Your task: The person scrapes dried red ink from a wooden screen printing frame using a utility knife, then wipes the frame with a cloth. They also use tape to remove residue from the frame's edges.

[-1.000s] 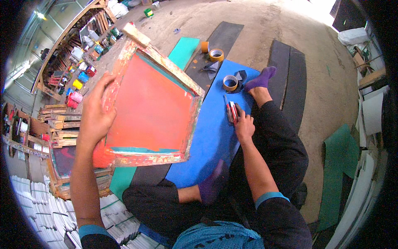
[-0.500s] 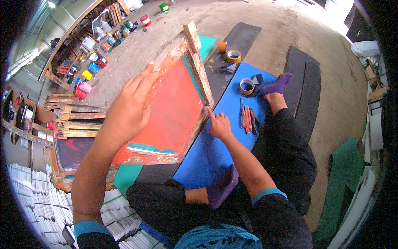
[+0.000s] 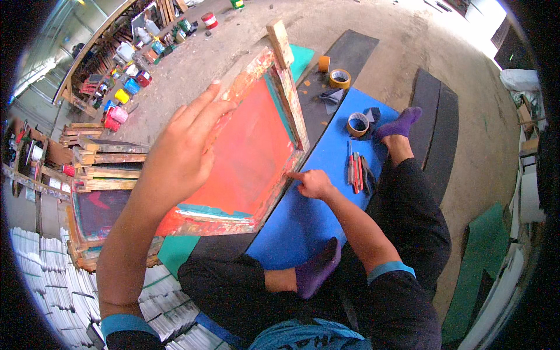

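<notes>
A wooden screen printing frame (image 3: 248,154) with red-orange mesh and paint-stained bars stands tilted before me. My left hand (image 3: 181,153) grips its left bar, the fingers reaching over the edge; part of that bar is hidden behind the hand and forearm. Against the bar nearest me, at its right part, my right hand (image 3: 314,183) rests the tip of a stretched index finger. Its other fingers are curled, and I see nothing held in them. On the blue mat (image 3: 297,224) to the right lie several slim red and grey tools (image 3: 356,172) and a tape roll (image 3: 357,123).
Two more tape rolls, one of them brown (image 3: 339,79), sit on a dark mat (image 3: 353,49) farther off. More wooden frames (image 3: 108,169) are stacked at the left, above bundled white paper (image 3: 52,274). Paint containers (image 3: 122,95) line the far left. My purple-socked foot (image 3: 399,123) borders the blue mat.
My right index finger has slid along the frame's near bar, away from the far right corner and toward me. My left hand keeps its grip. The whole view has shifted slightly.
</notes>
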Motion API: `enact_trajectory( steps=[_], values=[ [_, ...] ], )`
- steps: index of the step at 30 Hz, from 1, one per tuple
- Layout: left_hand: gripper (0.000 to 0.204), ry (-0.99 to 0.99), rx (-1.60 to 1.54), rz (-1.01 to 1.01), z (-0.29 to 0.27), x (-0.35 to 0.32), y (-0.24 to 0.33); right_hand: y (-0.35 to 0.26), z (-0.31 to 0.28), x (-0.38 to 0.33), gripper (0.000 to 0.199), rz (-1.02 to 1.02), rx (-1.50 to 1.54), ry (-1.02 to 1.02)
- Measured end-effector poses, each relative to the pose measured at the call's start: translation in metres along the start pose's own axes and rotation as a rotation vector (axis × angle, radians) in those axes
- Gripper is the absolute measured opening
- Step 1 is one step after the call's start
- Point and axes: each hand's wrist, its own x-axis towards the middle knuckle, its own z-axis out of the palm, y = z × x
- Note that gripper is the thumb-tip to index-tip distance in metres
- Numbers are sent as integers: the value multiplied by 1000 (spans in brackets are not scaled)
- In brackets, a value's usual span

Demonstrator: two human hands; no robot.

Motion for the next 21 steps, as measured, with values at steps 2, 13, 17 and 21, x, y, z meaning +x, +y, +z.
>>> enact_trajectory(
  steps=[2, 13, 17, 21],
  values=[
    [61, 7, -2, 2, 1, -1, -3, -3, 2, 2, 52, 113, 110, 145],
    [68, 163, -273, -320, 5, 4, -14, 101, -40, 19, 14, 586, 217, 788],
    [67, 18, -176, -284, -3, 11, -9, 148, -67, 18, 22, 659, -151, 1023],
    [64, 27, -139, -255, -5, 14, -3, 168, -101, 29, 27, 746, -116, 960]
  ],
)
